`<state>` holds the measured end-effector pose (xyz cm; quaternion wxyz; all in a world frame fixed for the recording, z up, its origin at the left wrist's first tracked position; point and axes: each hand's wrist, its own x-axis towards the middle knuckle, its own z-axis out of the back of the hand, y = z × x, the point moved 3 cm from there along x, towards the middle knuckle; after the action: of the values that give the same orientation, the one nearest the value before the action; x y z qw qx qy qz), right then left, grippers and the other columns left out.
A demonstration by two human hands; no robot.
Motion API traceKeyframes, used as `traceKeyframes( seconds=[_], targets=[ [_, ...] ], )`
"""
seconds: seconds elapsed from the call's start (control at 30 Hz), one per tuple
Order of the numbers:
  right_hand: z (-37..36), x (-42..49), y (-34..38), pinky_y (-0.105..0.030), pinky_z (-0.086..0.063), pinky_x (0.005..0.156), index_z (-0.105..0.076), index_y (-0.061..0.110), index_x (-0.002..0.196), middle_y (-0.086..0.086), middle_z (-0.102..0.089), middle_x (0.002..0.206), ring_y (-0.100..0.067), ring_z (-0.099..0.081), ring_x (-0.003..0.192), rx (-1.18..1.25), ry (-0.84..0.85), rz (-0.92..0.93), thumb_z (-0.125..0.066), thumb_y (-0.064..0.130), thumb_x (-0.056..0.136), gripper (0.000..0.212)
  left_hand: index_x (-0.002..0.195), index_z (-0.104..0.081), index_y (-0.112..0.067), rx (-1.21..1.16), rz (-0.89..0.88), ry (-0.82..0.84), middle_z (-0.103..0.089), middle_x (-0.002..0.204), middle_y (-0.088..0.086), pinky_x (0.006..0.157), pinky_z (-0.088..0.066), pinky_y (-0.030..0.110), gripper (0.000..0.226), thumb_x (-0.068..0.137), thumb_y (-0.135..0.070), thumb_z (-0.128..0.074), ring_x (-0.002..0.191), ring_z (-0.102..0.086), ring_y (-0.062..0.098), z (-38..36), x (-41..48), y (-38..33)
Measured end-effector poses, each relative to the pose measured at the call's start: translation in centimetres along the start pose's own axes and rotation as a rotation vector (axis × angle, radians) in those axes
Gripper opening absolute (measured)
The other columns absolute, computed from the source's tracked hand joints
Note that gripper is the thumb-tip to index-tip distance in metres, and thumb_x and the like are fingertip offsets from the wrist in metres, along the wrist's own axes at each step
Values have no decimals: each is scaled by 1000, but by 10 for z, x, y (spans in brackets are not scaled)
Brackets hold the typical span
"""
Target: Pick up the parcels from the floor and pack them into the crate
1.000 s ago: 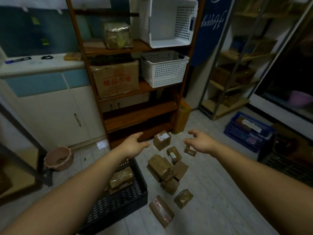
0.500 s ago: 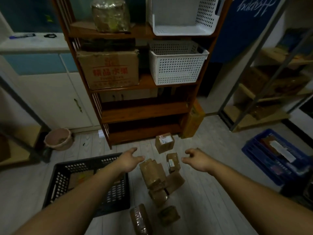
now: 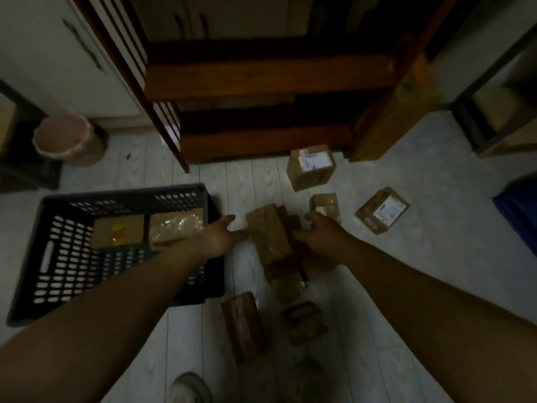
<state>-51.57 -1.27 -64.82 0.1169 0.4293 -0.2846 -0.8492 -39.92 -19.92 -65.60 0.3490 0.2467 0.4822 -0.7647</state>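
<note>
Hands dropped fast this last second: left hand (image 3: 223,237) and right hand (image 3: 318,234) now flank the long taped parcel (image 3: 268,234) on the floor (image 3: 436,228), 3 o'clock of the crate (image 3: 122,196). Each grip spread open, holding nothing (yet). Pickup looks imminent.

A parcel (image 3: 268,234) between left hand (image 3: 220,238) and right hand (image 3: 319,234), crate (image 3: 128,196) beside

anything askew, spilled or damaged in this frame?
Parcels lie strewn on the floor: a jumbled heap beside the crate, a labelled parcel skewed off to the right. A long carton leans tilted against the shelf unit. No spill or damage visible, though the frame is dark.
</note>
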Motion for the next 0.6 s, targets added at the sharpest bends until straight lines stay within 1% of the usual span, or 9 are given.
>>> traceKeyframes(
  seconds=[0.07, 0.13, 0.2, 0.27, 0.33, 0.4, 0.47, 0.53, 0.6],
  targets=[
    [-28, 44, -26, -35, -47, 93, -53, 10, 124, -6, -58, 120, -19, -56, 100, 5, 47, 9, -59, 33, 90, 41, 142, -33, -8, -34, 19, -8, -41, 135, 1, 73, -29, -3, 60, 91, -28, -58, 105, -49, 12, -24, 45, 31],
    [-53, 81, -52, -46, -45, 97, -53, 10, 123, -12, -59, 119, -28, -57, 106, -4, 62, -13, -59, 36, 90, 42, 145, -27, -13, -78, 80, -23, -36, 146, 5, 86, -29, 13, 71, 87, -37, -60, 123, -44, 21, -51, 86, 62],
    [-77, 112, -78, -47, -44, 98, -49, 12, 128, -11, -56, 124, -30, -55, 110, 23, 56, -53, -60, 38, 89, 49, 147, -21, -17, -114, 118, -34, -34, 149, 7, 86, -34, 21, 79, 85, -44, -61, 123, -44, 20, -79, 120, 89],
    [-98, 137, -107, -47, -40, 102, -42, 13, 135, -8, -49, 134, -30, -50, 118, 39, 24, -78, -61, 38, 88, 57, 148, -15, -16, -161, 121, -44, -46, 134, -1, 73, -45, 16, 81, 86, -43, -59, 103, -53, 16, -106, 148, 108],
    [-116, 155, -134, -46, -36, 106, -39, 12, 139, -10, -44, 140, -31, -45, 124, 26, -3, -62, -60, 38, 89, 60, 148, -14, -16, -226, 142, -62, -47, 99, -11, 56, -48, 17, 78, 88, -40, -58, 75, -49, 8, -129, 170, 120],
    [-132, 164, -153, -48, -38, 105, -44, 14, 137, -12, -48, 138, -32, -47, 123, 43, 10, -5, -60, 36, 90, 54, 143, -26, -19, -331, 221, -15, -49, 98, -6, 61, -48, 25, 66, 88, -36, -59, 74, -47, 9, -148, 183, 128],
    [-144, 167, -163, -49, -41, 101, -46, 16, 134, -10, -52, 133, -31, -51, 117, 121, -6, 17, -61, 35, 89, 51, 138, -32, -22, -427, 246, 44, -56, 112, 3, 75, -50, 33, 58, 88, -28, -60, 90, -55, 17, -162, 189, 131],
    [-149, 164, -166, -49, -44, 98, -42, 19, 136, -7, -51, 133, -29, -51, 115, 186, -76, -4, -62, 40, 87, 57, 142, -21, -29, -490, 207, 22, -59, 106, 3, 84, -50, 41, 70, 87, -25, -62, 98, -59, 23, -168, 187, 129],
    [-148, 154, -162, -49, -44, 96, -38, 21, 137, -7, -50, 132, -29, -51, 114, 223, -126, -10, -61, 44, 86, 60, 142, -13, -41, -531, 142, -24, -59, 100, 0, 81, -51, 42, 75, 87, -28, -62, 93, -61, 22, -165, 177, 122]
  ],
)
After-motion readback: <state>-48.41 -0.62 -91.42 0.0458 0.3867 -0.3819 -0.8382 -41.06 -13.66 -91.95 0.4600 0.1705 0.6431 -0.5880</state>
